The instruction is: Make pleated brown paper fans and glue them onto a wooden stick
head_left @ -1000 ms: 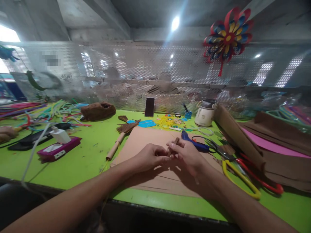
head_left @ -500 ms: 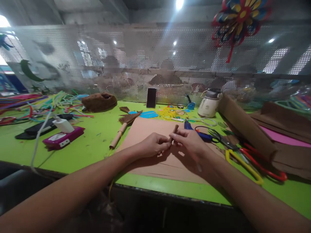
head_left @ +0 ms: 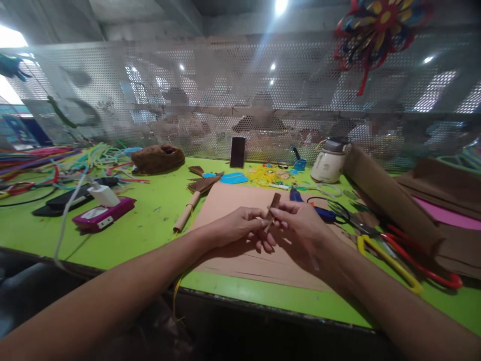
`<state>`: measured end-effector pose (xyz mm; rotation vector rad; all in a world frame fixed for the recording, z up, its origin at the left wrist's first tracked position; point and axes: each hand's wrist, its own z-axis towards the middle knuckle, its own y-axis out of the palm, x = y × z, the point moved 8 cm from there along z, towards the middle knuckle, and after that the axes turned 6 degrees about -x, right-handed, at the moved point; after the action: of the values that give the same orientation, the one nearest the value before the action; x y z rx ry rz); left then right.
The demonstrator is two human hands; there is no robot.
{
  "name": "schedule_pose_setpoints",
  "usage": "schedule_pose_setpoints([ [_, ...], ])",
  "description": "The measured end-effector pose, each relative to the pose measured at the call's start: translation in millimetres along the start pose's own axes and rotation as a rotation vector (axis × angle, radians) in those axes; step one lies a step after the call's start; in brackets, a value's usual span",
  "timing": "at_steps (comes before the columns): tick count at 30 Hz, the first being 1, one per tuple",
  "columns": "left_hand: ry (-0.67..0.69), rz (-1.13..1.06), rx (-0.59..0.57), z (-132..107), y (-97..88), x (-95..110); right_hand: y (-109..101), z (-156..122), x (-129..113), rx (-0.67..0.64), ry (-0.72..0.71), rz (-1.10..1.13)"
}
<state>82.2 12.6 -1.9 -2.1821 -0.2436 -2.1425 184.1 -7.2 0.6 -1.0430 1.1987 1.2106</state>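
Between both hands is a small strip of folded brown paper (head_left: 275,201), its pleated upper end sticking up above the fingers. My left hand (head_left: 246,224) pinches its lower end from the left. On the other side, my right hand (head_left: 300,219) grips it between thumb and fingers. Both hands are just over a light brown paper sheet (head_left: 225,200) lying on the green table (head_left: 150,213). Left of the sheet lies a rolled brown paper tube (head_left: 183,219) tied with yellow string, with fanned brown paper (head_left: 205,184) at its far end.
Scissors with yellow and red handles (head_left: 391,263) and a blue glue gun (head_left: 323,214) lie right. Behind stand a phone (head_left: 237,152) and a white jug (head_left: 327,164). Yellow shreds (head_left: 265,175) lie behind the sheet. A purple power strip (head_left: 103,214) is left; brown paper (head_left: 394,200) is stacked right.
The folded paper has turned so its pleated face shows wider. My left fingers have spread lower beneath it. The whole view has shifted slightly, moving things to the right.
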Motion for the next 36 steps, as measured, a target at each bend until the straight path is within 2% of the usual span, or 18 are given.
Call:
schedule_pose_setpoints([
  [7, 0.022, -0.038, 0.029, -2, 0.1, 1, 7, -1, -2, -0.041, -0.031, 0.027],
  [12, 0.019, -0.056, 0.141, -1, -7.9, -2, 23, -4, -3, -0.126, 0.01, 0.161],
  [19, 0.022, -0.035, 0.238, 1, -20.2, -4, 22, -4, -4, -0.093, 0.002, 0.18],
  [24, 0.049, -0.018, 0.328, -3, -24.7, -1, 24, -7, 2, -0.064, 0.072, 0.211],
  [27, 0.064, 0.067, 0.414, -5, -31.0, 1, 22, -7, 5, -0.036, 0.08, 0.214],
  [31, 0.047, 0.372, 0.504, -7, -39.8, 7, 16, -4, 12, 0.02, 0.088, 0.201],
  [33, 0.047, 0.405, 0.491, -6, -40.7, 7, 15, -4, 13, 0.034, 0.097, 0.201],
  [36, 0.047, 0.344, 0.452, -4, -41.6, 2, 15, -5, 12, 0.051, 0.103, 0.213],
])
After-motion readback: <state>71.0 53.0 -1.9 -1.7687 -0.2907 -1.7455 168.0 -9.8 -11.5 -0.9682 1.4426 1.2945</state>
